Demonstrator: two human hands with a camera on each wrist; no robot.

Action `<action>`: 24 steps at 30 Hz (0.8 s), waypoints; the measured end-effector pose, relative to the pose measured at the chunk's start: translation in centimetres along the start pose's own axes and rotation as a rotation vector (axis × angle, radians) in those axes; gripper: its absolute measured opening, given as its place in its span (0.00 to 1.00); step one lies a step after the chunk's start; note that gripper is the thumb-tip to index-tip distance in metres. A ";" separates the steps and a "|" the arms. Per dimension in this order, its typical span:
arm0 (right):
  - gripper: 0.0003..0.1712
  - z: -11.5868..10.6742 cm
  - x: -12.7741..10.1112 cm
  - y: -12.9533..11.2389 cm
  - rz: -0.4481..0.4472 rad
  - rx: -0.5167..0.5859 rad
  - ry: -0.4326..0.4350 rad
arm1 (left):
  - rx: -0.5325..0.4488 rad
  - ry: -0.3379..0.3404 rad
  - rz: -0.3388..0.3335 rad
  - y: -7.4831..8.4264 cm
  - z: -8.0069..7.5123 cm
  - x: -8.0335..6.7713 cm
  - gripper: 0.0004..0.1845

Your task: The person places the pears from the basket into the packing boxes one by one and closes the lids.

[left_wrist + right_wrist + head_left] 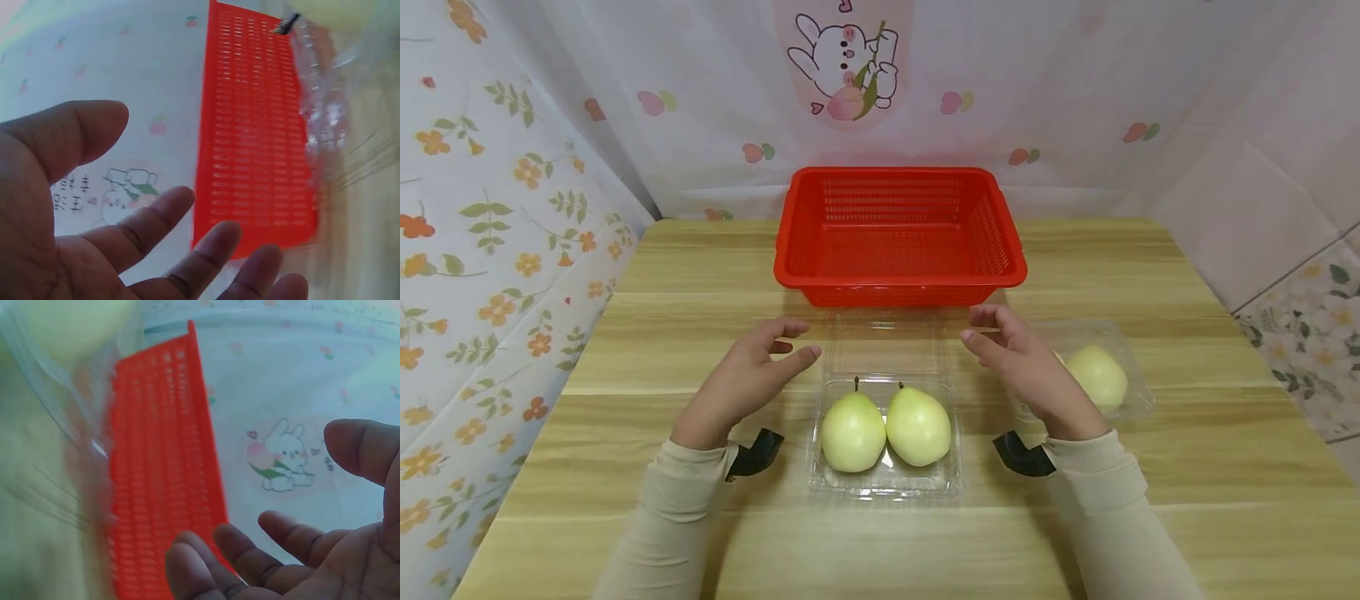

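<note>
- Left hand [741, 379] — fingers relaxed and spread, holding nothing; it hovers over the bench just beside the near clamshell's raised lid, palm turned inward toward the right hand. The left wrist view confirms an empty palm.
- Right hand [1026, 367] — likewise loosely spread and empty, palm facing the left hand across the box; the right wrist view shows nothing between its fingers.
- Clear plastic clamshell box with its lid folded back [883, 437] — lies between the two hands, slightly nearer the person than the fingertips. Its lid stands open.
- Two pale yellow-green round pears with short dark stems [886, 429] — side by side and touching, both seated in the open box's tray; neither hand touches them.
- Second clear plastic clamshell box [1101, 375] — just beyond the right hand, partly hidden behind it, with one pale yellow-green pear [1097, 375] showing inside. Whether its lid is closed cannot be told for sure.
- Red perforated plastic rectangular basket [898, 237] — ahead of both hands, past the open lid; nothing shows inside it.
- Light wood-grain bench [647, 333] — carries all of the above.
- Progress, as judged — the near box is open and its fruit exposed, but no pear is lifted and the basket holds none; the work appears to be at its start, with all visible pears left to handle.
</note>
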State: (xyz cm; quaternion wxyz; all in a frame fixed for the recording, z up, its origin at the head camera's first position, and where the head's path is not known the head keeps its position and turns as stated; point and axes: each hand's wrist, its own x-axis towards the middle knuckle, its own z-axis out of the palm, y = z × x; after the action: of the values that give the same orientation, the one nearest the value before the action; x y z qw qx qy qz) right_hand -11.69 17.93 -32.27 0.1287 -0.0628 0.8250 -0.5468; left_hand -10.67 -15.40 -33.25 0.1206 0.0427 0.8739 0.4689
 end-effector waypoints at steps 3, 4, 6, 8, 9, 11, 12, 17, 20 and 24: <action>0.30 1.0 -0.4 0.8 0.034 0.036 -0.006 | -0.053 -0.022 -0.052 -0.5 0.5 0.2 0.29; 0.31 1.4 -0.5 1.0 0.043 0.042 -0.011 | -0.064 -0.028 -0.068 -0.7 0.7 0.2 0.29; 0.33 1.9 -0.7 1.5 0.063 0.041 -0.026 | -0.078 -0.045 -0.086 -1.1 1.0 0.3 0.28; 0.36 2.2 -0.8 2.0 0.079 0.032 -0.042 | -0.104 -0.072 -0.100 -1.4 1.2 0.3 0.28; 0.38 2.3 -0.9 2.2 0.082 0.026 -0.050 | -0.116 -0.086 -0.103 -1.6 1.3 0.4 0.28; 0.41 2.5 -0.8 2.6 0.084 0.018 -0.064 | -0.139 -0.111 -0.113 -1.7 1.4 0.5 0.28; 0.41 2.6 -0.8 2.7 0.086 0.025 -0.070 | -0.152 -0.124 -0.119 -1.8 1.5 0.6 0.28; 0.41 3.2 -0.5 3.1 0.099 0.059 -0.093 | -0.184 -0.166 -0.162 -2.0 2.2 1.0 0.28; 0.40 3.5 -0.3 3.3 0.117 0.064 -0.105 | -0.206 -0.187 -0.174 -2.2 2.7 1.3 0.30; 0.39 3.8 -0.2 3.3 0.116 0.094 -0.122 | -0.224 -0.201 -0.168 -2.3 3.1 1.4 0.32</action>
State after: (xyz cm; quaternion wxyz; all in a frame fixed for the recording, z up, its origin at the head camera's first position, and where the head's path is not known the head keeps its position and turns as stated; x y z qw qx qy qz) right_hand -10.27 15.93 -36.67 0.2130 -0.0422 0.7914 -0.5715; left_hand -11.13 -13.89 -37.01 0.2502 0.0025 0.8003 0.5449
